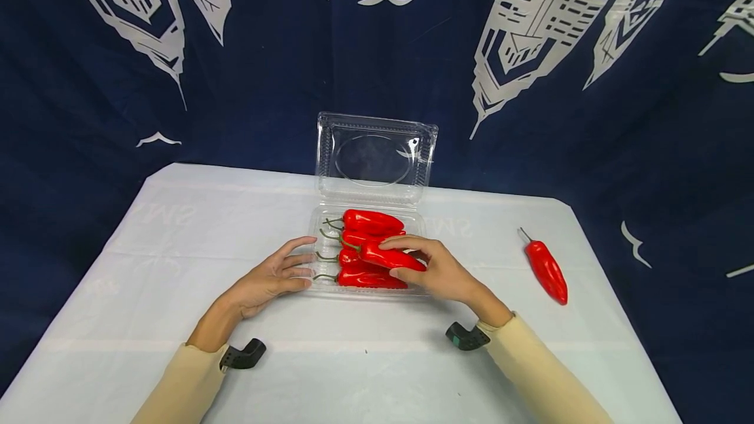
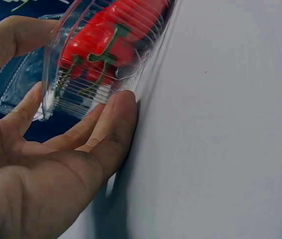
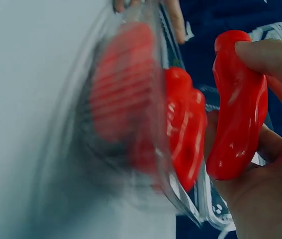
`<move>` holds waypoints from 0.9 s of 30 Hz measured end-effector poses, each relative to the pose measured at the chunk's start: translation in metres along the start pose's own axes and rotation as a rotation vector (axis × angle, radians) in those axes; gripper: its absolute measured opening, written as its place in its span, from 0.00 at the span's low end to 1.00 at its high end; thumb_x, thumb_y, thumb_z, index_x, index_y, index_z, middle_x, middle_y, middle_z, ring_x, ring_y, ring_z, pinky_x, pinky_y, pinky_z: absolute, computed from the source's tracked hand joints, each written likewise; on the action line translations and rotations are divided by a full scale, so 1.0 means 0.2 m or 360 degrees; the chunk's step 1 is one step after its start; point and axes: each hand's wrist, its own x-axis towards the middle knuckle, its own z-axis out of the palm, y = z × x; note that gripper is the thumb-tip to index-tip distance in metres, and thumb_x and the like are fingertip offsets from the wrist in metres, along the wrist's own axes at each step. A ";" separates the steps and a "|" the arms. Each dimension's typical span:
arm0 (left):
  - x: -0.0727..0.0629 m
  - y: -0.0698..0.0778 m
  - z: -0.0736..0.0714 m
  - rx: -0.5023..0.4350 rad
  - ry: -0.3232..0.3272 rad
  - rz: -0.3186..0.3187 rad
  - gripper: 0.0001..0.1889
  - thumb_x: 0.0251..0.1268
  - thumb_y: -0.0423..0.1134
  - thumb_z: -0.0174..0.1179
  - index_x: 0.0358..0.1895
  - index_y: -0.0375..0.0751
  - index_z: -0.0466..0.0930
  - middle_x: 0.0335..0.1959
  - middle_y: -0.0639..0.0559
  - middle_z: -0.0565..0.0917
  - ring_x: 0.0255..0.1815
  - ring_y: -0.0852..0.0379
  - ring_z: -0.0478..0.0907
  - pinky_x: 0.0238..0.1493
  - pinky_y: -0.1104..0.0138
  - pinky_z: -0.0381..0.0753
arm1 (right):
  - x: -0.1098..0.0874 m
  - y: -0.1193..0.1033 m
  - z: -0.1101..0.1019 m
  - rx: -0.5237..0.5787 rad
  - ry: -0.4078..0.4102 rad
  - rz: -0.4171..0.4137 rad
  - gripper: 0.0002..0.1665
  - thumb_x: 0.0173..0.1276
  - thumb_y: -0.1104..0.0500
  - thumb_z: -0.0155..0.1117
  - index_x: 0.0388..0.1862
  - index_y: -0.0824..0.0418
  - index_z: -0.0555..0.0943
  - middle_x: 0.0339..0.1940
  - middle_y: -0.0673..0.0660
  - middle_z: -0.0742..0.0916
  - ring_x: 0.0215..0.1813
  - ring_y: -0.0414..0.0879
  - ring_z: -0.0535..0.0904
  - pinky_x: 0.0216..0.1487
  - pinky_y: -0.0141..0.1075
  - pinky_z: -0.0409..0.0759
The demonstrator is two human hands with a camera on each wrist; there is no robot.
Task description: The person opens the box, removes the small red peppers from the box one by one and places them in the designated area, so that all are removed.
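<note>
A clear plastic clamshell container [image 1: 370,292] stands on the table with its lid [image 1: 374,161] raised at the back. Several red chili peppers [image 1: 372,220] with green stems lie inside it, stems toward the left. Above them my right hand [image 1: 438,270] grips another red pepper [image 3: 237,112] between thumb and fingers, over the container's right half. At the container's left wall is my left hand [image 1: 273,277], fingers spread and relaxed; in the left wrist view its fingertips [image 2: 123,102] touch the ribbed plastic side. The right wrist view is partly blurred around the container.
One more red pepper [image 1: 546,271] lies apart on the right side of the white-covered table [image 1: 177,267]. A dark blue cloth [image 1: 265,70] with white building prints hangs behind the table's back edge. Both wrists wear a black band-like device [image 1: 243,354].
</note>
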 end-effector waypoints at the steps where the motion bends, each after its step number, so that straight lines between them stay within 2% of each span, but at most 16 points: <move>1: 0.00 0.00 0.00 0.0001 0.0000 0.0001 0.44 0.65 0.34 0.65 0.80 0.52 0.50 0.77 0.34 0.57 0.72 0.35 0.62 0.63 0.59 0.75 | -0.01 0.00 -0.02 0.0014 0.0019 0.0000 0.28 0.62 0.66 0.73 0.62 0.53 0.82 0.61 0.51 0.84 0.62 0.47 0.77 0.58 0.38 0.80; 8: -0.01 0.01 0.00 -0.0001 0.0010 0.0000 0.44 0.65 0.33 0.65 0.80 0.51 0.50 0.77 0.33 0.56 0.72 0.34 0.61 0.63 0.58 0.74 | -0.04 0.01 -0.11 0.0073 0.0113 -0.0025 0.28 0.64 0.68 0.70 0.63 0.55 0.80 0.63 0.55 0.82 0.60 0.51 0.78 0.57 0.34 0.81; 13: -0.01 0.00 0.00 -0.0008 0.0009 0.0000 0.44 0.65 0.33 0.65 0.80 0.51 0.50 0.77 0.33 0.56 0.72 0.34 0.61 0.62 0.59 0.75 | -0.07 0.03 -0.15 0.0043 0.0196 0.0048 0.28 0.64 0.65 0.72 0.64 0.54 0.80 0.64 0.54 0.81 0.59 0.52 0.78 0.56 0.33 0.81; 20: 0.00 0.00 0.00 -0.0003 0.0001 -0.0002 0.44 0.65 0.33 0.65 0.80 0.52 0.50 0.77 0.34 0.56 0.72 0.35 0.62 0.62 0.60 0.75 | -0.12 0.06 -0.21 -0.0019 0.0422 0.0169 0.32 0.64 0.67 0.71 0.68 0.55 0.77 0.64 0.59 0.80 0.60 0.55 0.76 0.52 0.28 0.81; 27: 0.01 0.00 0.00 -0.0009 -0.0005 -0.0003 0.44 0.65 0.32 0.65 0.80 0.52 0.51 0.77 0.34 0.56 0.72 0.34 0.61 0.62 0.60 0.75 | -0.19 0.10 -0.28 -0.0119 0.0656 0.0234 0.34 0.64 0.68 0.71 0.69 0.57 0.75 0.66 0.61 0.78 0.60 0.55 0.75 0.51 0.22 0.78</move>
